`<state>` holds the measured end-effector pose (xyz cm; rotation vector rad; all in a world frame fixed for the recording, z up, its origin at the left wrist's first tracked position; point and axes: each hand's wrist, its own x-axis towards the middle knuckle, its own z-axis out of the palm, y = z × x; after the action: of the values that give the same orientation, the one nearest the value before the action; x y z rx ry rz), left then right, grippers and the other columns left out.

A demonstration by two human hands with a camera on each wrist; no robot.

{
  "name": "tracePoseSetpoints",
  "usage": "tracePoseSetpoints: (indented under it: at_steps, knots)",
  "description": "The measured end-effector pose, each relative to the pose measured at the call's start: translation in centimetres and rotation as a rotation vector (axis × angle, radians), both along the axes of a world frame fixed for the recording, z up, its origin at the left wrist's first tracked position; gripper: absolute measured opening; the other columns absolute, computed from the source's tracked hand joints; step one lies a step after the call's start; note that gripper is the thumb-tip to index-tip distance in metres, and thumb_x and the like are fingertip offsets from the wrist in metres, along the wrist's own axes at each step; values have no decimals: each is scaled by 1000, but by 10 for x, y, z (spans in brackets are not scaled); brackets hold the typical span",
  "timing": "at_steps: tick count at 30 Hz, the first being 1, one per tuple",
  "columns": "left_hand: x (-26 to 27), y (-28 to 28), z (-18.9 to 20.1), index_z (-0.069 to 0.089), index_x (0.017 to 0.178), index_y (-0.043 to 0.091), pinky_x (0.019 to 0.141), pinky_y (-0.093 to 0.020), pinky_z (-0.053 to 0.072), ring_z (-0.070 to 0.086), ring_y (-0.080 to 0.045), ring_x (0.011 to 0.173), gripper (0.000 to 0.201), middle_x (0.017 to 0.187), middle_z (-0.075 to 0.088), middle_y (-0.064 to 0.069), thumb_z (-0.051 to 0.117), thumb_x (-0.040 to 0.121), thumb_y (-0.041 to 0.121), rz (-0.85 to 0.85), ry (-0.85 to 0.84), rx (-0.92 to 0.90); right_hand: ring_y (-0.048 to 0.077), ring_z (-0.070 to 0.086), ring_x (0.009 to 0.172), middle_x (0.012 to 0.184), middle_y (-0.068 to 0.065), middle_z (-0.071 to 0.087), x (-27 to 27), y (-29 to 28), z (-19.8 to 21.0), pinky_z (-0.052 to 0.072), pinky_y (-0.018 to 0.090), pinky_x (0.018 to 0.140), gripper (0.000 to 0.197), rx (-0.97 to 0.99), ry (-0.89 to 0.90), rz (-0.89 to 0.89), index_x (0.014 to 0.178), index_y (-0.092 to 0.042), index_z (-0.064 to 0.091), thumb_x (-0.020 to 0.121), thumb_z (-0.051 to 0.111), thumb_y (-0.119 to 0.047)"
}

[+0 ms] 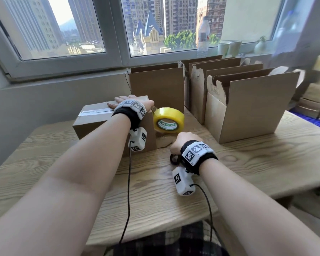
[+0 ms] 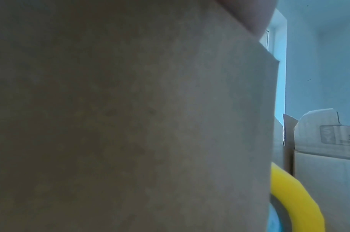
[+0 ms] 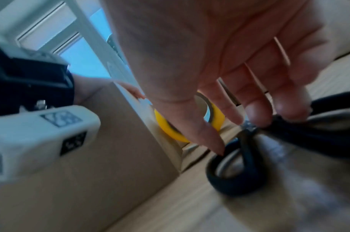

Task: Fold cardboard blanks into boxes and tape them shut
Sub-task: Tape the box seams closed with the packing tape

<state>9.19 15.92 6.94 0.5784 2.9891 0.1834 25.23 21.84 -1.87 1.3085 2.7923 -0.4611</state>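
Here the left hand lies flat, fingers straight, on the taped box on the worktop. The right hand, fingers relaxed, touches black scissors beside the yellow tape roll, whose core lettering is too small to read.

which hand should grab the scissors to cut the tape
Right. The right hand already reaches down onto the black scissors on the table, while the left hand lies flat on the taped box, beside the yellow tape roll.

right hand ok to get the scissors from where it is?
Probably yes. The right hand is directly over the black-handled scissors on the table, fingertips at the handles, nothing between; the tape roll sits farther back.
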Motion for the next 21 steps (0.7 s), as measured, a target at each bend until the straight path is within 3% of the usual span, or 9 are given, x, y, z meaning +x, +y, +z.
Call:
tracePoseSetpoints:
  at_steps: [7,11,15,18,21]
  knots:
    - [4,-1,0,25,152,14,116,-60,13,16,-38,146,94,157,22,-21,47,79,69,18,5,27,28,58,84,88,7,58,3,-6,-9,46,29,68,14,-1,73,-54,86,-13,56,82,65,-23]
    - [5,-1,1,23,153,12,117,-58,14,15,-38,146,94,158,20,-21,47,81,67,24,3,32,32,64,101,104,11,67,8,-2,-5,48,29,71,18,-77,153,-104,93,-11,62,78,65,-20]
    - [4,-1,-1,26,151,11,116,-57,16,18,-39,145,92,156,23,-22,50,80,65,27,13,38,32,62,101,112,13,64,19,5,-1,51,31,78,20,-234,320,-213,96,-10,57,78,65,-15]
    - [1,1,-2,24,152,11,117,-58,14,16,-39,146,96,157,22,-22,49,80,69,26,13,32,31,64,103,116,13,63,19,8,5,53,33,78,45,-422,482,-285,112,-8,56,70,72,-10]
    - [1,2,-2,23,153,11,117,-58,14,15,-40,146,96,157,21,-22,48,80,69,28,12,37,33,66,103,113,14,66,17,5,16,56,39,84,47,-420,692,-274,117,-11,52,73,69,-14]
